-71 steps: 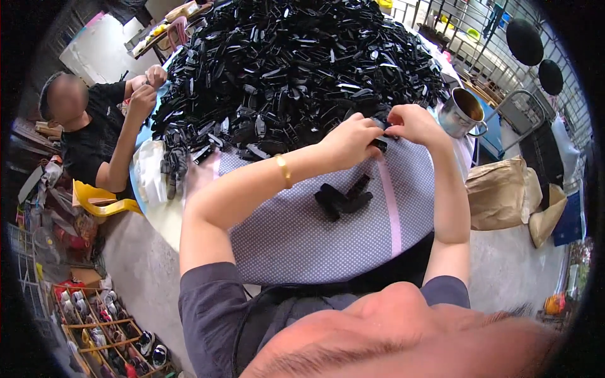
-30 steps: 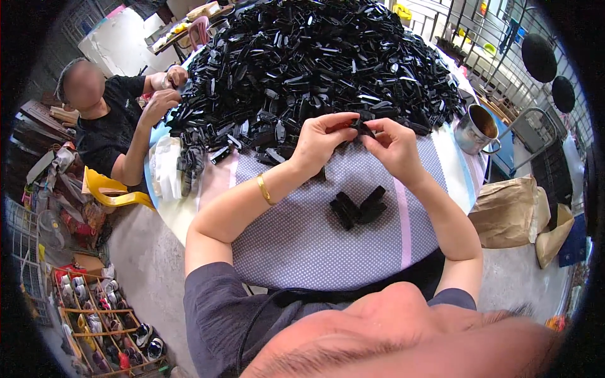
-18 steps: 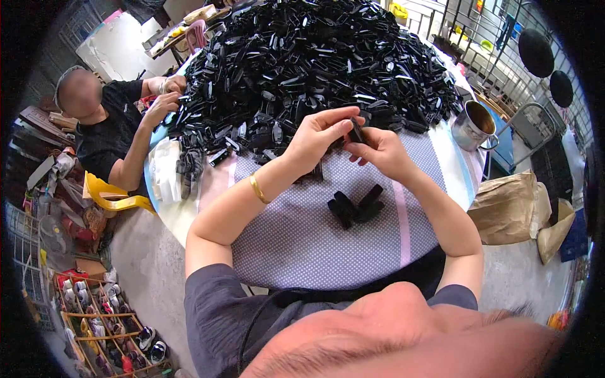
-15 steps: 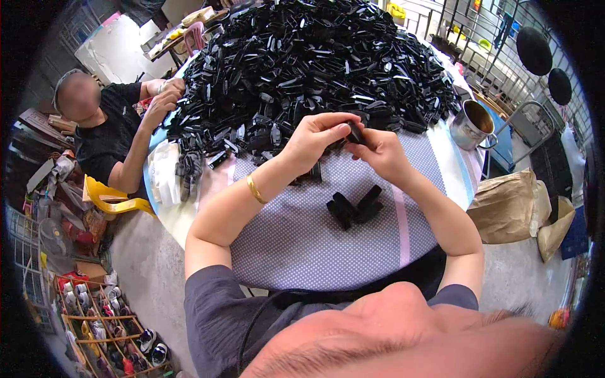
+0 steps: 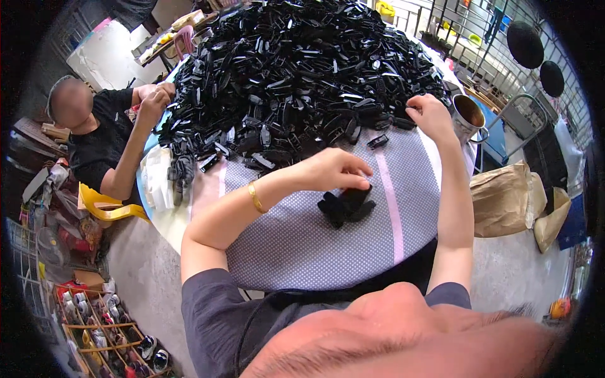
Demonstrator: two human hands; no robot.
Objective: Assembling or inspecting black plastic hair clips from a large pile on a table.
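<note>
Where the head view shows frame centre, we find the left hand (image 5: 334, 171) curled, fingertips pressing a black clip onto the small clip cluster (image 5: 345, 206) on the dotted cloth (image 5: 302, 246). We note the right hand (image 5: 430, 115), upper right of centre, loosely curled at the edge of the clip heap (image 5: 296, 69); whether it grips anything, we cannot tell. One loose clip (image 5: 377, 142) lies between. A co-worker (image 5: 101, 135) sits upper left.

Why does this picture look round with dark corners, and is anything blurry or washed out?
Head view: a fisheye lens bends the table edge and blacks out the corners. Daylight is even and soft; the black pile shows small shiny glints. The left hand and right hand are fairly sharp; the wearer's face at the bottom is close and blurred.
</note>
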